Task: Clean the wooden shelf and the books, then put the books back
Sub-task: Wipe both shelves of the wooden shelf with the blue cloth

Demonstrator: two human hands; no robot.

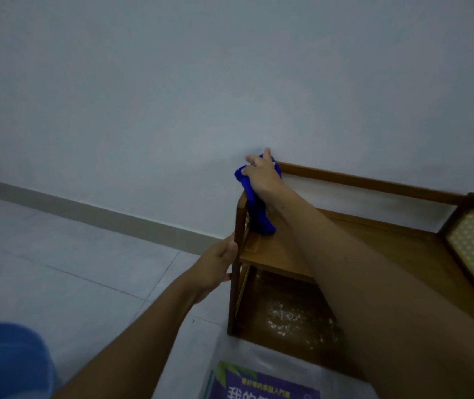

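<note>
Nearest me, a book point(261, 384) lies flat just in front of the wooden shelf point(374, 234), so the books are out and not yet put back. My left grip point(218, 263) is curled round the shelf's near left post, steadying it. Beyond that, the lower board point(287, 315) carries white specks, and I judge it uncleaned. Farther off, my right grip point(261, 174) is bunched round a blue cloth point(256, 208) at the far left corner of the top rail, close against the wall point(172, 82). The cloth's tail hangs down inside the side panel. If I push hard at that high corner while my left grip slackens, the shelf may rock or skid on the tiles. Dust I knock loose could drop onto the lower board and reach the book.
</note>
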